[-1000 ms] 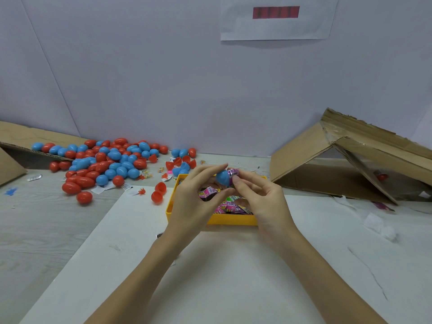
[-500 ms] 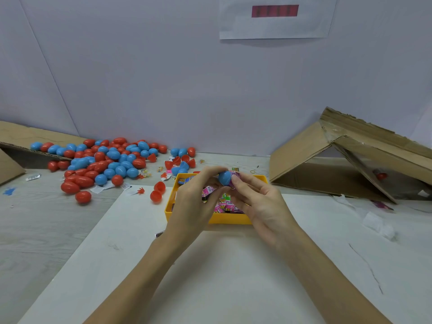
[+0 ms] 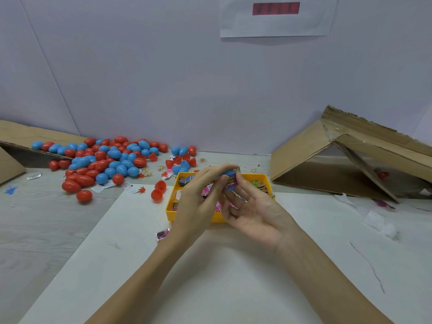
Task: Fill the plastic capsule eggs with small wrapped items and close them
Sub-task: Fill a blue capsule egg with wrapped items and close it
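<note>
Left of frame: red and blue capsule eggs [image 3: 105, 161] heaped on the table | centre: left hand [image 3: 198, 197] pinches a blue egg half [image 3: 227, 174] over the yellow tray [image 3: 173, 206] | right hand [image 3: 254, 211] pinches a purple wrapped item [image 3: 231, 183] against it | right: cardboard box [image 3: 346, 160].

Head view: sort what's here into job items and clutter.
Job:
blue egg half and purple wrapped item, held between left hand and right hand
yellow tray of wrapped items
pile of red and blue eggs

Lying about:
cardboard box tipped over at the right
paper sheet on the wall
torn wrapper scraps
</note>
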### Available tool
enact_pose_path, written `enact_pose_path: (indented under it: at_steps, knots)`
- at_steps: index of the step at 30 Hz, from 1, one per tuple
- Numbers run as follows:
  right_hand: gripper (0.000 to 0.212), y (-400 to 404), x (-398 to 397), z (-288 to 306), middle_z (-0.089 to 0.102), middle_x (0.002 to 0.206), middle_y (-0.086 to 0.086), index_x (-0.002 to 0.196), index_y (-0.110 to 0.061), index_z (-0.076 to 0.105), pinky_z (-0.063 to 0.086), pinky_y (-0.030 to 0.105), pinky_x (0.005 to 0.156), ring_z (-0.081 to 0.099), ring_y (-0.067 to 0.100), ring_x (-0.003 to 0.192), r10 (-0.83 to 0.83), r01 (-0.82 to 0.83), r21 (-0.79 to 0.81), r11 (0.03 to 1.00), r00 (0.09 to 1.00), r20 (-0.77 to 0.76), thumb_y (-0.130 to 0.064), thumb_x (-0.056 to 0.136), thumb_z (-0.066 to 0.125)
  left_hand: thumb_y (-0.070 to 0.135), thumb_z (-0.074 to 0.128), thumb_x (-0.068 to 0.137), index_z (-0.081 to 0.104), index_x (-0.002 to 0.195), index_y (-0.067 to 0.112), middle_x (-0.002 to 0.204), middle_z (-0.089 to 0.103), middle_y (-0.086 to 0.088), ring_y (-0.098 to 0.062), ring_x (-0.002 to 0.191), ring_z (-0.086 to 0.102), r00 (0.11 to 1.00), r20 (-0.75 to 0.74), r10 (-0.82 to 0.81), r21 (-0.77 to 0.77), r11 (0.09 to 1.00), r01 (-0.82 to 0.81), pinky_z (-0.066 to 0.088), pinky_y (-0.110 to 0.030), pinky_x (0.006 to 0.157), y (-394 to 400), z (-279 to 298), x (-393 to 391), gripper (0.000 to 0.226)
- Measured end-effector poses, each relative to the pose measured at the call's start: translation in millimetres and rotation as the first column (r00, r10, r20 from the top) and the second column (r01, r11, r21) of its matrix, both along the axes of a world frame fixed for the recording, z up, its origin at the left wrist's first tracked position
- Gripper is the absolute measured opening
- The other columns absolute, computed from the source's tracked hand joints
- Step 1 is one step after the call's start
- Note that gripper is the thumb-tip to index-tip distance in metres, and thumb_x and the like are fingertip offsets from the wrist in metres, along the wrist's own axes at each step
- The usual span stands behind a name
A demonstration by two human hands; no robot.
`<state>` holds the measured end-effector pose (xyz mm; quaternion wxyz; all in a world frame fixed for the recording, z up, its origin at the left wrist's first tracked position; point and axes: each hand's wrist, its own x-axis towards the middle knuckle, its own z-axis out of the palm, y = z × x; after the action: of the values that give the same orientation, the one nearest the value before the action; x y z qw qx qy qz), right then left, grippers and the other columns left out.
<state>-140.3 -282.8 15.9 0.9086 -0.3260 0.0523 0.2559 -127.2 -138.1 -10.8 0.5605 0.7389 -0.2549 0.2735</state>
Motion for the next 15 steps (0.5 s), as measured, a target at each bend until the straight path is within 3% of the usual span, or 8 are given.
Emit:
enact_pose_path:
  at_steps: [7, 11, 15]
  knots:
    - [0.032, 1.2, -0.9, 0.3, 0.075, 0.101, 0.013, 0.099, -0.004, 0.080, 0.055, 0.024, 0.070, 0.076, 0.024, 0.088, -0.013, 0.012, -0.031, 0.999, 0.999, -0.042, -0.027, 0.077, 0.082, 0.015, 0.057, 0.102, 0.073, 0.122, 0.016, 0.114, 0.072, 0.007, -0.027, 0.118, 0.064, 0.994, -0.102, -0.050, -0.095, 0.995, 0.040, 0.052, -0.049, 0.100, 1.5, -1.4, 2.0, 0.026]
    - [0.046, 0.7, -2.2, 1.0, 0.075, 0.100, 0.015, 0.119, -0.004, 0.073, 0.055, 0.023, 0.070, 0.076, 0.023, 0.085, -0.030, 0.028, -0.054, 0.998, 0.999, -0.032, -0.028, 0.081, 0.079, 0.013, 0.059, 0.100, 0.074, 0.120, 0.013, 0.109, 0.072, 0.003, -0.027, 0.113, 0.065, 0.989, -0.139, -0.046, -0.107, 0.994, 0.031, 0.057, -0.041, 0.093, 0.6, -0.4, 1.2, 0.025]
    - [0.044, -0.6, -1.0, 0.6, 0.076, 0.096, 0.014, 0.122, -0.003, 0.070, 0.058, 0.023, 0.062, 0.075, 0.020, 0.077, -0.061, 0.063, -0.118, 0.991, 0.998, 0.022, -0.032, 0.090, 0.074, 0.023, 0.051, 0.104, 0.072, 0.123, 0.017, 0.114, 0.072, 0.008, -0.016, 0.115, 0.066, 0.968, -0.221, -0.117, -0.113, 0.989, 0.093, 0.056, -0.029, 0.093, 3.0, 5.9, -3.2, 0.029]
